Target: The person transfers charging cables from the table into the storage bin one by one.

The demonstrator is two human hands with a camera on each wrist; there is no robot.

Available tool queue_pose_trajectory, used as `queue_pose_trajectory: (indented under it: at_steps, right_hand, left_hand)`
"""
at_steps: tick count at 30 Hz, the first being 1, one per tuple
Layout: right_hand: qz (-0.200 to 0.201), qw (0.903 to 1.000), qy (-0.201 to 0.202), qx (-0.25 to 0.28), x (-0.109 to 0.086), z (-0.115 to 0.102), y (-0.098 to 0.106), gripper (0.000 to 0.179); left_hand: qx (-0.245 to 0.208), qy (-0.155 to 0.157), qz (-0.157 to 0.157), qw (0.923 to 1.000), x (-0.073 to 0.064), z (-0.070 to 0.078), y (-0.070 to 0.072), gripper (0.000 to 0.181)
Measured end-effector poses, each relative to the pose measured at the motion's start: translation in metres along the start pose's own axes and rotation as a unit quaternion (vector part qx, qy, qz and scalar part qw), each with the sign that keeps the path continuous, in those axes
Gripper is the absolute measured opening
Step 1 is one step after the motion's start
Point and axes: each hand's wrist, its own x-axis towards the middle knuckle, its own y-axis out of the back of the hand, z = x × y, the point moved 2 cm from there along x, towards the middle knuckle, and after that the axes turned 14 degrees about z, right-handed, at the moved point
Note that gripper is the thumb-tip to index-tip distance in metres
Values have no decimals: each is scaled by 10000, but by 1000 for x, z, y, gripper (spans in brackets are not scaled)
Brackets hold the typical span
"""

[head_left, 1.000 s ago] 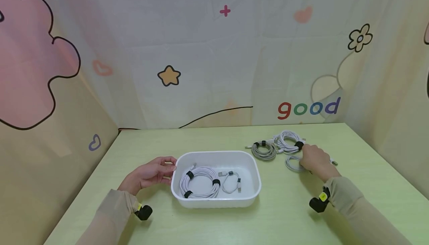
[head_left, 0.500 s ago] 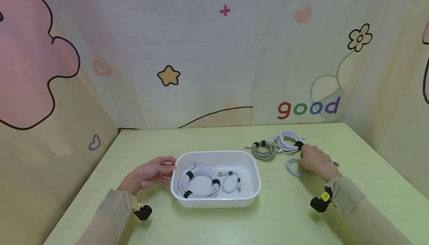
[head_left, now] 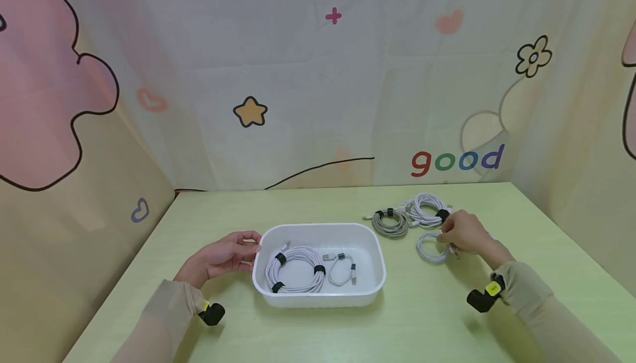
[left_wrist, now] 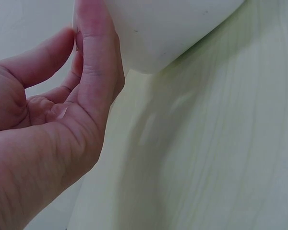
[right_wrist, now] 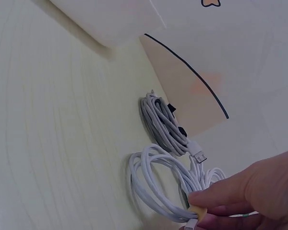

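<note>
My left hand point(head_left: 227, 255) pinches the left rim of a white plastic bin point(head_left: 323, 300), its fingers along the outer wall in the left wrist view. Inside the bin lie a large coiled white cable point(head_left: 302, 288) with black straps and a small coiled cable point(head_left: 334, 279). To the right, the thumb and fingers of my right hand point(head_left: 469, 234) pinch a coiled pale charging cable point(right_wrist: 153, 194) at its side. A yellowish strip shows under the thumb in the right wrist view. The coil's far side is partly hidden behind my hand.
A grey coiled cable point(head_left: 391, 225) and a larger white coiled cable point(head_left: 427, 208) with a black strap lie close together near the table's back. A printed curtain point(head_left: 298, 76) stands behind the pale green table point(head_left: 318, 341).
My right hand's grip has shifted on the pale charging cable, and the coil has moved slightly left with its loop tilting. My left hand and the bin stay nearly still.
</note>
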Motion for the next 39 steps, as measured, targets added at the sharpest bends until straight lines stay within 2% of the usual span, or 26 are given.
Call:
queue_pose_trajectory:
  at_steps: [4,10,25,39]
  right_hand:
    - [-295,9986,-311,303,-1,-1,-1,15]
    - [-387,9979,-411,313,-1,-7,1,16]
    - [-482,9981,-300,251,1,-27,6,16]
    - [-515,9980,20,378,4,-53,10,15]
  left_hand:
    - [38,13,32,10000,0,-1,0,14]
    - [96,-2,28,9999,1,-1,1,12]
    - [38,34,7,10000,0,-1,0,13]
    - [-32,-34,-81,10000,0,-1,0,10]
